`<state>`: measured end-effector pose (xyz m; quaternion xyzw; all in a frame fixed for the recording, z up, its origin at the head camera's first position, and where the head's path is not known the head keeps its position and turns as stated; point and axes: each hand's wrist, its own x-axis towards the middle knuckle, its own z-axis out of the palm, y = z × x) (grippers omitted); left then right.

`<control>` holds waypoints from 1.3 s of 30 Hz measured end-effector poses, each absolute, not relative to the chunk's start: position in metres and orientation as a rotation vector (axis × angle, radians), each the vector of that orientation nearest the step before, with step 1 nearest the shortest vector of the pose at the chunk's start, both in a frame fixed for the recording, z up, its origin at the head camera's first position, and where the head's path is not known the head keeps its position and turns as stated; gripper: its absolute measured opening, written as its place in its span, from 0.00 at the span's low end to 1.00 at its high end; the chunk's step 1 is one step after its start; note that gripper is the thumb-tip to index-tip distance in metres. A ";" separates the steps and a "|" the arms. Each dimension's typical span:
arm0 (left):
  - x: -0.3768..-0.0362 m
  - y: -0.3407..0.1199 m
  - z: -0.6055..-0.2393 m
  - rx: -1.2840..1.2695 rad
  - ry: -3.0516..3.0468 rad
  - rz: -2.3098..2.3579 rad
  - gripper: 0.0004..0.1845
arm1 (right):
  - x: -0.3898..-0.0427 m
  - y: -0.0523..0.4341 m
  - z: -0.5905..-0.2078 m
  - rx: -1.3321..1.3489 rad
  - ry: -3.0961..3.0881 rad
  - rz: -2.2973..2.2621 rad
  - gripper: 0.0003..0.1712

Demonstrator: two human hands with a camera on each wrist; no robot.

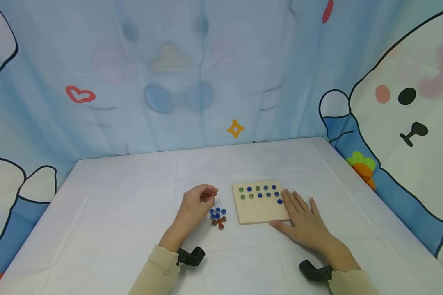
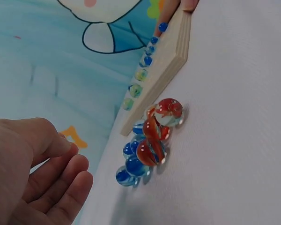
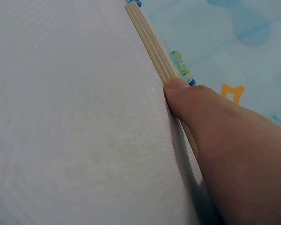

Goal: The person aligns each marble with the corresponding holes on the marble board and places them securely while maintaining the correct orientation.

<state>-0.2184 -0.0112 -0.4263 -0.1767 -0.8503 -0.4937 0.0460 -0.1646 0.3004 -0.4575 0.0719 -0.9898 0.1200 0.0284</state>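
A pale wooden board (image 1: 260, 207) with rows of small hollows lies on the table; green and blue marbles (image 1: 260, 195) fill its two far rows, and one blue marble (image 1: 279, 201) sits in the third row at the right. My right hand (image 1: 304, 225) rests flat at the board's right side, fingers straight, its thumb (image 3: 178, 89) pressed on the near edge. Just left of the board lies a group of loose blue marbles (image 1: 218, 215) and red-brown marbles (image 2: 151, 151). Beside and above them, my left hand (image 1: 196, 207) hovers with loosely bent fingers, nothing visible in them.
A white cloth (image 1: 107, 229) covers the table. Behind it hangs a light blue curtain (image 1: 129, 119) printed with cartoon animals, meeting the table's back edge. A black wrist mount (image 1: 192, 256) is strapped on the left wrist, another black mount (image 1: 315, 272) on the right.
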 end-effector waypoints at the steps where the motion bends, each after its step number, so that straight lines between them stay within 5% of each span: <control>1: -0.218 -0.013 -0.428 -0.533 -2.600 -1.504 0.09 | -0.165 0.300 -0.458 0.223 -3.055 0.374 0.62; 39: -0.229 -0.044 -0.453 -0.839 -2.860 -1.399 0.10 | -0.167 0.301 -0.460 0.221 -3.052 0.356 0.63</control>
